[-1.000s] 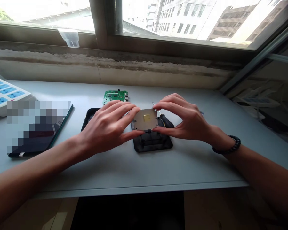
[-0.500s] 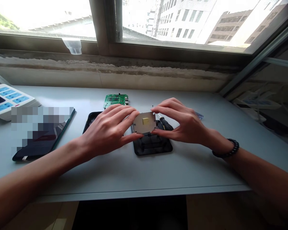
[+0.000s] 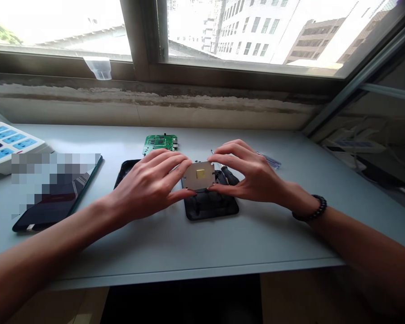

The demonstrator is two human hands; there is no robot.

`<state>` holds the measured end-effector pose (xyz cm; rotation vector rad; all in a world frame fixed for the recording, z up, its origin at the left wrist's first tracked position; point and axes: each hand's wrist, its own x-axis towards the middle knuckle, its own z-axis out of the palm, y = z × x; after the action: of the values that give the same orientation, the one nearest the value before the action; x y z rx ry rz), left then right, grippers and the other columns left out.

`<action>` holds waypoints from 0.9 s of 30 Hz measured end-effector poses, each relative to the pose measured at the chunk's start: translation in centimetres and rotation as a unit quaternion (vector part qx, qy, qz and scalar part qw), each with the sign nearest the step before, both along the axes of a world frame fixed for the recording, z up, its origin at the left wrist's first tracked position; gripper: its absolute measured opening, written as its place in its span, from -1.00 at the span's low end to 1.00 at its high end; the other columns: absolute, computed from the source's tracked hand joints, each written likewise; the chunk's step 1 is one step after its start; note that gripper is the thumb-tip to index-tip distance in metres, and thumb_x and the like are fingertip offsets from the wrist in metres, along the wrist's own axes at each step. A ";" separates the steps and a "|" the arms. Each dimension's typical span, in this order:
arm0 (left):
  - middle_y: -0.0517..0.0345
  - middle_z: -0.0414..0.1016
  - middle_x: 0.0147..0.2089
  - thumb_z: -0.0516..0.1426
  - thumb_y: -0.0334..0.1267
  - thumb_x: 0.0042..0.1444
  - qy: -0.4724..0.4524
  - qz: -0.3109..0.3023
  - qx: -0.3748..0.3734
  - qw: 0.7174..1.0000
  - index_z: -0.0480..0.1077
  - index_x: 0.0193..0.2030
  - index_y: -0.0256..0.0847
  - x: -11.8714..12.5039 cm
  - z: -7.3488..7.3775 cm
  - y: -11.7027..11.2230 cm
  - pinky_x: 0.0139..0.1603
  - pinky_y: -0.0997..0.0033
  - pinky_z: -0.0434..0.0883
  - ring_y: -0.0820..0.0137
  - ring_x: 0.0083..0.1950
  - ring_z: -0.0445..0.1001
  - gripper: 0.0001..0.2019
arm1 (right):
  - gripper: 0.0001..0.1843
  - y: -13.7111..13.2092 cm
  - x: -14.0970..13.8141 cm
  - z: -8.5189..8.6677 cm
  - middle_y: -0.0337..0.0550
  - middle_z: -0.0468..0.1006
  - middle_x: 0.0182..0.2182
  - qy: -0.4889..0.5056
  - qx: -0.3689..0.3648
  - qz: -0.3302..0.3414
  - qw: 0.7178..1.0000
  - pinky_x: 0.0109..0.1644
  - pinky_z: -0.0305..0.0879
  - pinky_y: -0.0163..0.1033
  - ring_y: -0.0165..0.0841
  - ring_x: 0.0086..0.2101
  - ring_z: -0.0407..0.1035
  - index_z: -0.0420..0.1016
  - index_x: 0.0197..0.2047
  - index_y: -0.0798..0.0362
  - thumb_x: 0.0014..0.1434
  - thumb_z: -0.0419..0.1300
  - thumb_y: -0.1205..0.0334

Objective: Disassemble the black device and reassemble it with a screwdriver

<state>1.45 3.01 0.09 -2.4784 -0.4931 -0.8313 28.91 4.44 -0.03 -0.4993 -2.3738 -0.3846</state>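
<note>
Between my two hands is a flat grey metal plate [image 3: 191,178] with a small yellow square pad [image 3: 200,173] on its face. My left hand [image 3: 155,177] pinches its left edge between thumb and fingers. Its right edge is gripped the same way by my right hand [image 3: 248,168]. The plate is tilted over a black plastic casing half [image 3: 211,207], whose far part it hides. Beside my right fingers lies a screwdriver [image 3: 230,175] with a black handle. Another black casing part [image 3: 123,168] is mostly covered by my left hand.
A green circuit board [image 3: 160,143] lies behind my left hand. At the left are a tablet-like device [image 3: 50,220] and a white power strip [image 3: 11,146] with blue sockets. A small clear packet [image 3: 272,162] rests behind my right hand. The table's front edge [image 3: 189,275] runs below.
The whole view has shifted slightly, so things sit a little further left. Both hands keep hold of the metal plate, which has barely changed its place over the casing.
</note>
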 end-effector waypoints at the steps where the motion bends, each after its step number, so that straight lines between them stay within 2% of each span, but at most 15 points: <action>1: -0.24 0.63 -0.06 0.25 -0.07 0.31 0.002 0.001 -0.001 1.000 0.43 0.04 -0.47 0.0 0.0 0.1 0.05 0.03 0.58 0.04 -0.04 0.65 -0.59 | -0.54 0.0 0.0 0.0 0.05 0.56 -0.14 0.002 0.000 0.001 1.000 -0.09 0.52 -0.05 -0.21 -0.13 0.43 0.45 0.09 0.11 0.20 0.36 0.08; 11: -0.29 0.63 -0.07 0.25 -0.12 0.31 -0.014 0.012 0.020 1.000 0.46 0.01 -0.52 0.1 0.2 0.2 0.05 -0.02 0.59 -0.01 -0.03 0.66 -0.61 | -0.56 0.0 0.0 0.0 0.10 0.59 -0.14 0.008 0.041 -0.014 0.999 -0.04 0.51 -0.01 -0.17 -0.11 0.45 0.49 0.05 0.19 0.18 0.39 0.14; 19: -0.30 0.63 -0.07 0.27 -0.14 0.29 -0.017 0.007 0.004 1.000 0.47 -0.03 -0.53 0.2 0.3 0.0 0.05 -0.08 0.60 -0.04 -0.03 0.65 -0.62 | -0.57 -0.1 0.0 -0.3 0.09 0.59 -0.13 0.005 0.030 -0.019 0.999 -0.01 0.48 -0.02 -0.17 -0.10 0.46 0.48 0.05 0.17 0.18 0.38 0.15; 27: -0.36 0.61 -0.02 0.28 -0.17 0.28 -0.012 0.004 -0.004 1.000 0.45 0.01 -0.56 0.1 0.3 0.0 0.13 -0.08 0.59 -0.07 0.06 0.63 -0.61 | -0.58 -0.2 0.0 -0.3 0.07 0.59 -0.12 0.003 0.038 -0.029 0.999 0.01 0.44 -0.01 -0.17 -0.10 0.47 0.45 0.05 0.13 0.19 0.37 0.15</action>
<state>1.60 2.98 0.43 -2.4753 -0.5150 -0.8594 28.86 4.23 -0.32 -0.5351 -2.3340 -0.4967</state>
